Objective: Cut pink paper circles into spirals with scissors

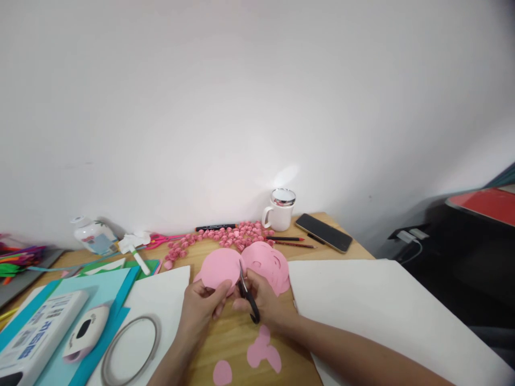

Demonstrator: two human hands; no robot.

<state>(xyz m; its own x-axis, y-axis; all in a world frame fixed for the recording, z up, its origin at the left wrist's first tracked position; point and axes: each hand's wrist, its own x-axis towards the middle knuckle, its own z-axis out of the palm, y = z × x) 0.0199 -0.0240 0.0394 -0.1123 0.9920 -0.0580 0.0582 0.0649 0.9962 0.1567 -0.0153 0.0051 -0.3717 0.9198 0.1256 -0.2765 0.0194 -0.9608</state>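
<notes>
A round piece of pink paper (219,266) is pinched at its lower edge in my left hand (205,301). My right hand (263,297) grips black-handled scissors (250,301), with the blades at the right edge of that paper. Behind my right hand lies a pile of pink paper circles (273,262), some with curved cuts in them. Pink paper scraps (263,348) rest on the wooden table below my hands, with another rounded scrap (222,372) nearer the front. My fingers hide part of the scissor handles.
Many small pink paper rolls (237,234) lie toward the wall. Nearby are a white mug (280,210), a phone (324,232) and pencils (287,239). White boards flank my arms. Coloured paper (108,284), a tape ring (131,348) and a bottle (95,236) are at left.
</notes>
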